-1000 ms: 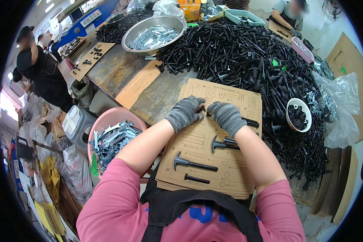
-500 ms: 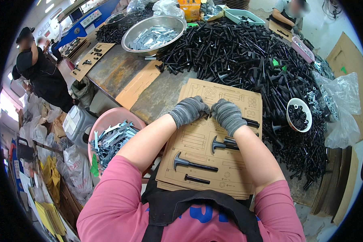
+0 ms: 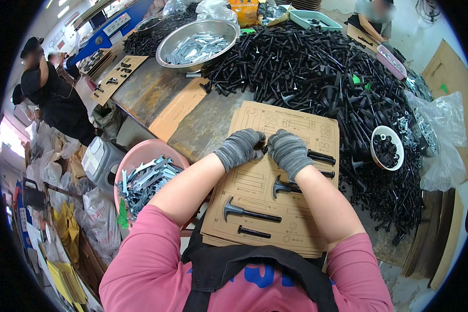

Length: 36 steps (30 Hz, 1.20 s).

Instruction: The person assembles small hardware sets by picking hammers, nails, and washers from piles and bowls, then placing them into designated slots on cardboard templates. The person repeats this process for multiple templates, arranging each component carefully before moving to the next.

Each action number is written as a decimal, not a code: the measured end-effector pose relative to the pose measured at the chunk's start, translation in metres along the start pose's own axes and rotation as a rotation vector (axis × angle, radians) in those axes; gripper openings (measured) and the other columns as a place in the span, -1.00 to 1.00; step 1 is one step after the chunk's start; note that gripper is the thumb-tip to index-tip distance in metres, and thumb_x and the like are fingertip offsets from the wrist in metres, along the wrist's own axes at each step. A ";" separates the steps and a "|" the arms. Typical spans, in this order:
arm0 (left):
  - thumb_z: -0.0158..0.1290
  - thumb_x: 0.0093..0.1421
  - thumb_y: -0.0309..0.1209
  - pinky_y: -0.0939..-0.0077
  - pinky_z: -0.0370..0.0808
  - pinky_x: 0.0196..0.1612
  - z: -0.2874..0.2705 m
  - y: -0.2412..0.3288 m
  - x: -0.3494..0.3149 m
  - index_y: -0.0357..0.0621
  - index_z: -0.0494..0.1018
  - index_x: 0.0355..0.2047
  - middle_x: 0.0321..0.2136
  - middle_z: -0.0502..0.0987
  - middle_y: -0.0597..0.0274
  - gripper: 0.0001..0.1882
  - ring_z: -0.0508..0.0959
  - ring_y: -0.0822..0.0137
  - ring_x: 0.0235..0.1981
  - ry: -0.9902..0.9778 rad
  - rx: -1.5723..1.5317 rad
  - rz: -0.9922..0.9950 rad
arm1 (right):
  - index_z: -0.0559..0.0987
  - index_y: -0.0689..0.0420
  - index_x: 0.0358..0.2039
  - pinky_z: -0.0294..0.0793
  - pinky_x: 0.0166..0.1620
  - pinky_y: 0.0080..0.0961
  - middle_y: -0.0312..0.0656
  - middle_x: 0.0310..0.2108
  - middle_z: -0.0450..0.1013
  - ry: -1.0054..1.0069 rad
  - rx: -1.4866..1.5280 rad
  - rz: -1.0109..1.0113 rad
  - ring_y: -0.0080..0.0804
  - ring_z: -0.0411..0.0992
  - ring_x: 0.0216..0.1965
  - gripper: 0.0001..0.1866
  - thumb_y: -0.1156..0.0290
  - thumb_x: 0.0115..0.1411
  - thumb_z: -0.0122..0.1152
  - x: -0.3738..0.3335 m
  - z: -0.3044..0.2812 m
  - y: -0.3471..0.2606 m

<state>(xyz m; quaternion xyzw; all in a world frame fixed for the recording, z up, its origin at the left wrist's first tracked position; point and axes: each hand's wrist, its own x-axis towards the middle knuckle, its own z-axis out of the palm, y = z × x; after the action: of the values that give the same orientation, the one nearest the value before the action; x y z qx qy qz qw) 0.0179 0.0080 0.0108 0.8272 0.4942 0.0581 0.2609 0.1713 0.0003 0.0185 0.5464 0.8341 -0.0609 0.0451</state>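
Observation:
My grey-gloved left hand (image 3: 242,148) and right hand (image 3: 290,151) meet above the upper middle of a printed cardboard sheet (image 3: 309,234). Their fingertips are pinched around small dark pieces (image 3: 264,147), mostly hidden by the gloves. On the sheet, left of my right forearm, lies a black T-shaped screw handle (image 3: 254,212), with a short black bolt (image 3: 254,231) nearer to me. A second T-shaped piece (image 3: 282,187) is partly covered by my right forearm. Beside my right hand lie two black bolts (image 3: 321,156) and another dark rod (image 3: 326,174).
A pink basin of wrenches (image 3: 150,179) stands left of the table. A heap of black bolts (image 3: 296,67) spreads beyond the sheet and down its right side. A steel bowl (image 3: 166,58) holds silver tubes; a white bowl (image 3: 399,156) holds black nuts. Other people work farther off.
Both hands have shifted slightly toward me, with the right hand tilted differently. More of the black bolts beside it shows. The pieces lying on the sheet have stayed in place.

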 end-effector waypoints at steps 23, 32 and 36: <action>0.08 -0.05 -0.35 0.39 0.39 -0.17 -0.001 0.013 -0.001 -0.14 0.42 -0.22 -0.36 0.48 0.05 -0.66 0.48 0.14 -0.28 0.071 -0.016 -0.060 | 0.52 0.11 -0.31 0.42 -0.17 -0.35 -0.05 -0.26 0.39 0.010 0.053 -0.008 -0.18 0.42 -0.23 -0.78 0.36 0.06 -0.03 0.011 0.002 0.007; 0.08 -0.06 -0.33 0.38 0.40 -0.20 -0.001 0.011 0.002 -0.15 0.43 -0.26 -0.39 0.49 0.04 -0.69 0.48 0.12 -0.32 0.054 -0.025 -0.041 | 0.50 0.10 -0.25 0.42 -0.16 -0.32 -0.04 -0.26 0.40 -0.027 0.055 -0.058 -0.16 0.41 -0.20 -0.75 0.36 0.06 -0.04 0.013 -0.002 0.010; 0.10 -0.06 -0.28 0.38 0.39 -0.18 -0.006 0.010 0.006 -0.14 0.40 -0.21 -0.36 0.49 0.03 -0.62 0.48 0.12 -0.28 -0.056 0.027 -0.049 | 0.51 0.09 -0.29 0.39 -0.16 -0.30 -0.04 -0.29 0.41 0.002 0.119 -0.101 -0.16 0.40 -0.22 -0.75 0.30 0.08 -0.06 0.014 -0.006 0.026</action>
<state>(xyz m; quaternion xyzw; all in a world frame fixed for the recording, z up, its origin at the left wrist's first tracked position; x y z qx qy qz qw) 0.0267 0.0111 0.0198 0.8195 0.5075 0.0218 0.2651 0.1897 0.0239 0.0208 0.5053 0.8556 -0.1120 0.0089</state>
